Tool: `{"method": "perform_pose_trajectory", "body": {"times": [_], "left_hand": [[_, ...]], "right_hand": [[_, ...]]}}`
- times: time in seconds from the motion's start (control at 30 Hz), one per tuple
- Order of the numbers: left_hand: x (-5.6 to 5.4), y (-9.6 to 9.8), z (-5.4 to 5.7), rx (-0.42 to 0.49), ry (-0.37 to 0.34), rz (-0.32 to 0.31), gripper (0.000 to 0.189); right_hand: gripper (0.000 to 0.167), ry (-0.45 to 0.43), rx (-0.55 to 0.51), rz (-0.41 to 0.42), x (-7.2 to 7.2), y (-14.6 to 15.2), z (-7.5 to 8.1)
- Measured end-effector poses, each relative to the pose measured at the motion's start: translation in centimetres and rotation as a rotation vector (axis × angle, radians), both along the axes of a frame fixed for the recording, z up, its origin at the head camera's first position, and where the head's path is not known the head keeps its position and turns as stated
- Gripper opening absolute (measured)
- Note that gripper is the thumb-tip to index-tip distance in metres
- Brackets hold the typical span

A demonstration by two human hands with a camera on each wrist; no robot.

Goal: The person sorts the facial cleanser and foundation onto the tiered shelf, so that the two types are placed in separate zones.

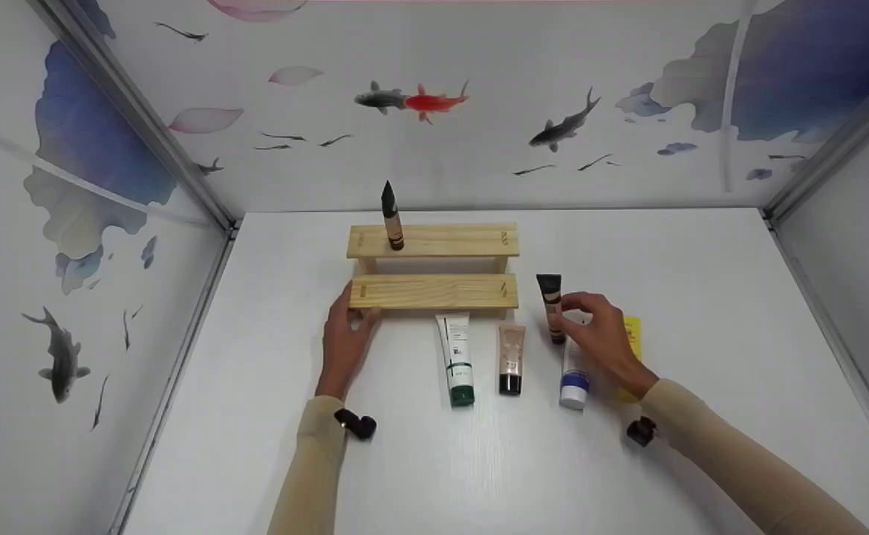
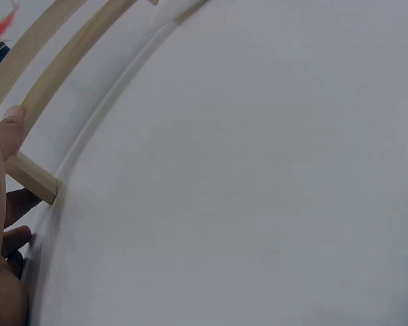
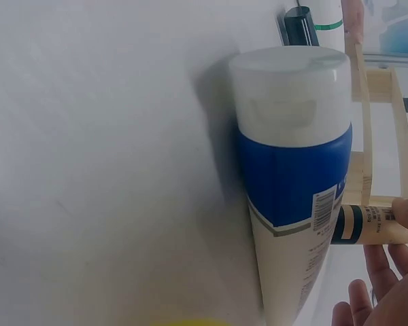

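Observation:
A two-step wooden rack (image 1: pixel 434 291) stands near the middle of the table. My left hand (image 1: pixel 345 338) grips the left end of its lower step; in the left wrist view the thumb (image 2: pixel 12 125) lies on the step's edge, with the other fingers by the rack's leg (image 2: pixel 32 178). A small beige and black tube (image 1: pixel 552 306) is pinched in my right hand (image 1: pixel 604 334), just right of the rack, black cap down. The right wrist view shows thumb and fingertips on the tube's label (image 3: pixel 377 225). A similar tube (image 1: pixel 393 219) stands upright on the upper step.
In front of the rack lie a white tube with a green cap (image 1: pixel 458 360) and a pinkish tube with a black cap (image 1: pixel 511 360). A white and blue tube (image 1: pixel 575 379) and a yellow item (image 1: pixel 632 338) lie partly under my right hand. Printed panels (image 1: pixel 479 160) enclose the table.

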State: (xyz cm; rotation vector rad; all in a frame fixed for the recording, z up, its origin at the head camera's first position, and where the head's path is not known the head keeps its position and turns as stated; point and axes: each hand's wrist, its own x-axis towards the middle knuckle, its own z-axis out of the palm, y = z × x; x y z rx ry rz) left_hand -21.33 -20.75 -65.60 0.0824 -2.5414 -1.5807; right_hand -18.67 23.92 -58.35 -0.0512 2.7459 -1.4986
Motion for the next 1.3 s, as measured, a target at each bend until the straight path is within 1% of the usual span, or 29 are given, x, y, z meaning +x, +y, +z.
{"method": "perform_pose_trajectory", "body": {"times": [0.17, 0.43, 0.63, 0.77, 0.93, 1.17, 1.3], "left_hand": [[0.0, 0.0, -0.1, 0.009, -0.006, -0.001, 0.089], [0.0, 0.2, -0.2, 0.002, -0.012, 0.002, 0.089], [0.0, 0.2, -0.1, -0.006, -0.022, 0.003, 0.088], [0.0, 0.1, -0.1, -0.009, -0.014, -0.002, 0.089], [0.0, 0.0, 0.0, -0.008, 0.004, -0.009, 0.087], [0.1, 0.0, -0.1, -0.006, 0.007, -0.001, 0.089], [0.1, 0.0, 0.0, 0.001, 0.017, -0.004, 0.089]], "right_hand": [[0.037, 0.023, -0.004, -0.01, 0.0, 0.1, 0.2], [0.036, 0.101, -0.034, -0.031, -0.4, 0.4, 0.7], [0.037, 0.117, -0.038, -0.055, -0.8, 0.4, 1.4], [0.036, 0.15, -0.044, -0.047, -1.1, 0.4, 2.0], [0.033, 0.211, -0.061, -0.031, -1.7, 0.2, 2.8], [0.031, 0.243, -0.075, -0.037, -2.8, -0.4, 4.2], [0.03, 0.276, -0.087, -0.033, -3.6, -0.7, 4.9]]}}
